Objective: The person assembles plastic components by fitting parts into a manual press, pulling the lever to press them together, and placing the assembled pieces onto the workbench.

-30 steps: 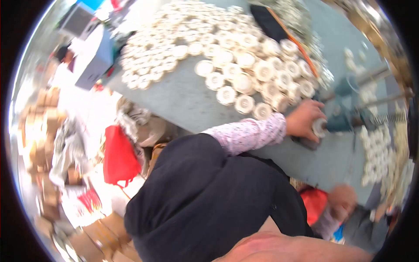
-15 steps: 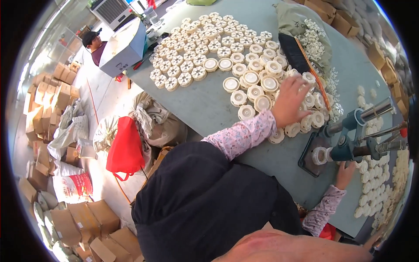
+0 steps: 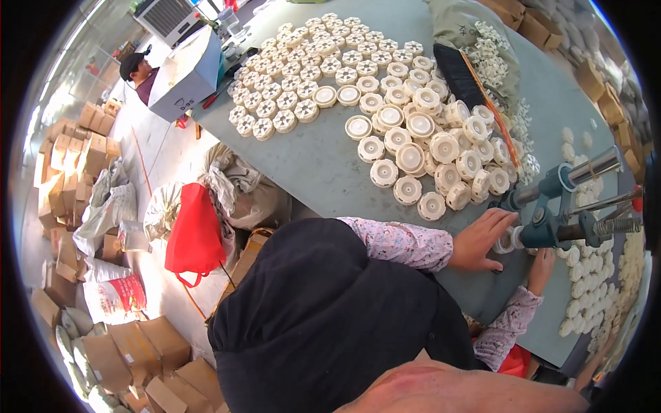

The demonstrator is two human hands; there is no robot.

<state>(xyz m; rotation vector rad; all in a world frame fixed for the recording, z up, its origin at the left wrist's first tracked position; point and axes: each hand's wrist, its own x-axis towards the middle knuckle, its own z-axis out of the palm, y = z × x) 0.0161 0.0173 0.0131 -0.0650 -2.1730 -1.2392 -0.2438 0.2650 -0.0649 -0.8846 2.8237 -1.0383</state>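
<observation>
My left hand (image 3: pixel 480 242) lies palm down at the left side of a dark green bench press (image 3: pixel 545 227), fingers stretched out and thumb apart. Just beyond its fingers, a pale plastic ring-shaped part (image 3: pixel 506 239) sits under the press head. My right hand (image 3: pixel 541 271) is up against the near side of the press. The press partly covers its fingertips, so I cannot tell what they touch. Beyond my left hand spreads a heap of round cream plastic parts (image 3: pixel 444 146), some stacked on others.
Round parts with spoked tops (image 3: pixel 286 100) stand in rows at the far left of the table (image 3: pixel 289 162). A black brush (image 3: pixel 463 79) borders the heap beside a sack (image 3: pixel 451 24) and small white pieces (image 3: pixel 492 62). More white parts (image 3: pixel 585 289) lie right of the press. Another person (image 3: pixel 138 72) is far left.
My left hand has come away from the heap of round parts, moving right and nearer to the press. My right hand stays beside the press. The view has shifted slightly.
</observation>
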